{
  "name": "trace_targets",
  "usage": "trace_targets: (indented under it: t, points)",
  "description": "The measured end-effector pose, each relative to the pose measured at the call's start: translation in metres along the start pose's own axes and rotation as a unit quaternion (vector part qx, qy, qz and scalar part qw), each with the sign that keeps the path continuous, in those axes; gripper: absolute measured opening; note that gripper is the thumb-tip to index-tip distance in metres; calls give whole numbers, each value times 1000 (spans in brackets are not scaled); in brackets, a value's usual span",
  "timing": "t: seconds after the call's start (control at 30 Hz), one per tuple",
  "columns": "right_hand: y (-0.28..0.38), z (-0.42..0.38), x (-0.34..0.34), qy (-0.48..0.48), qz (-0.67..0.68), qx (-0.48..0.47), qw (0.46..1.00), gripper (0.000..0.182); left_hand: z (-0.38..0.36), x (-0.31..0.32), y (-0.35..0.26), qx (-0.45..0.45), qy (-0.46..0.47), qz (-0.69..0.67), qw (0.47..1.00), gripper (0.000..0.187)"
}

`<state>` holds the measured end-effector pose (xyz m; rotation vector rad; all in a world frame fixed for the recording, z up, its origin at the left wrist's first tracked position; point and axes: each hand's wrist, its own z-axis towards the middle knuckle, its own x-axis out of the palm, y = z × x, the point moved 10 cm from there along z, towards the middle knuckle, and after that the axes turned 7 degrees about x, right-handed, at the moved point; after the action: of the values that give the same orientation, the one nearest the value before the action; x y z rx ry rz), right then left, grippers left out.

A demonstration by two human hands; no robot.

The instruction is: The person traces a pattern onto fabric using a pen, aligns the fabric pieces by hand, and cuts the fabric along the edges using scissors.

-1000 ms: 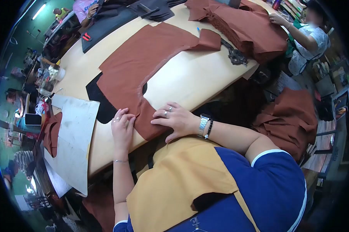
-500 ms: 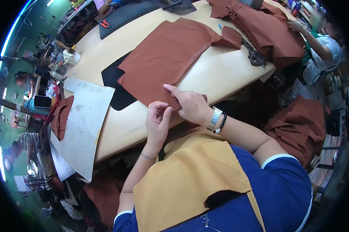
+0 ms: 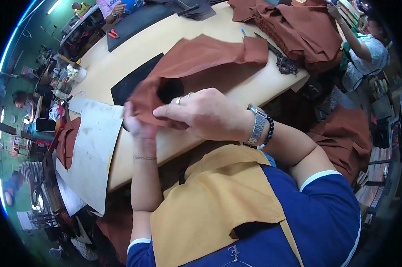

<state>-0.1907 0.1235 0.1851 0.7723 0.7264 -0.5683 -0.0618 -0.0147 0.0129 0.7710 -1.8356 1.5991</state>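
Observation:
A reddish-brown leather piece [image 3: 196, 58] is lifted and folded over at its near left part, while its far end rests on the table. My left hand [image 3: 141, 127], slightly blurred, grips the piece's near left edge. With fingers and thumb closed on the near edge, my right hand [image 3: 205, 113] holds the piece just to the right of the left hand; the fold partly hides the fingertips. Beneath the raised leather, a black sheet [image 3: 127, 84] lies partly covered on the table.
The pale curved table [image 3: 98, 66] carries a white pattern board [image 3: 92, 151], red-handled pliers [image 3: 113, 34] and a white pot [image 3: 80, 74]. More brown leather [image 3: 298, 31] is heaped at the far right, near a co-worker [image 3: 365, 49]. Brown leather [image 3: 343, 138] also hangs right of me.
Both hands have moved left, and the near part of the leather has been lifted and folded from lying flat. My left hand has closed on its edge. The view has shifted slightly.

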Motion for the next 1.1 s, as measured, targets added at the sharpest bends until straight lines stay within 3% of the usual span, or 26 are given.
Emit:
trace_targets:
  t: [0.1, 0.17, 0.23, 0.3, 0.37, 0.4, 0.43, 0.47, 0.5, 0.57, 0.6, 0.67, 0.7, 0.77, 0.83, 0.93, 1.03, 1.1]
  points:
    - [-7, 2, -11, -18, 77, 34, 996, 45, -17, 3, -100, 256, 9, 54, 965, 51]
    - [-8, 5, -15, -18, 160, 48, 986, 47, -54, 27, -155, 399, -46, 69, 913, 64]
    - [0, 10, -14, 29, 270, 40, 962, 41, -77, 46, -187, 422, -15, 79, 903, 80]
    - [-2, 10, -2, 80, 412, 16, 908, 32, -101, 81, -211, 491, -63, 143, 857, 102]
    - [-11, 9, 16, 61, 509, 52, 857, 29, -69, 88, -231, 399, 13, 160, 903, 112]
    - [-19, 8, 16, 63, 526, 79, 844, 28, -75, 100, -257, 514, -22, 337, 788, 92]
    - [-31, 8, 18, 61, 546, 113, 828, 28, -70, 124, -266, 599, -55, 495, 628, 72]
    - [-45, 7, 20, 51, 560, 147, 814, 27, -55, 155, -258, 647, -83, 624, 431, 51]
    - [-62, 3, 29, 53, 603, 213, 767, 29, -30, 184, -235, 656, -106, 717, 209, 32]
    - [-112, -5, 42, 31, 608, 286, 740, 30, 40, 215, -190, 684, 8, 695, 221, 23]
    - [-149, -4, 38, -34, 527, 261, 808, 30, 80, 202, -156, 644, 63, 711, 276, 34]
    - [-219, -23, 36, -81, 425, 331, 838, 33, 160, 172, -85, 545, 152, 727, 389, 63]
    - [-254, -38, 37, -70, 379, 369, 845, 34, 181, 147, -49, 451, 204, 773, 396, 69]
    - [-298, -72, 28, -59, 280, 429, 857, 36, 156, 124, -5, 398, 238, 812, 355, 70]
    - [-321, -104, 17, -50, 175, 472, 862, 37, 138, 110, 16, 352, 279, 815, 366, 62]
    - [-319, -128, -5, -58, 117, 476, 870, 40, 90, 113, 0, 396, 311, 760, 411, 50]
    - [-308, -137, -26, -62, -44, 450, 890, 41, 31, 116, -45, 410, 263, 757, 437, 42]
    - [-311, -150, -26, -45, -29, 485, 873, 43, -1, 95, -75, 427, 187, 772, 433, 46]
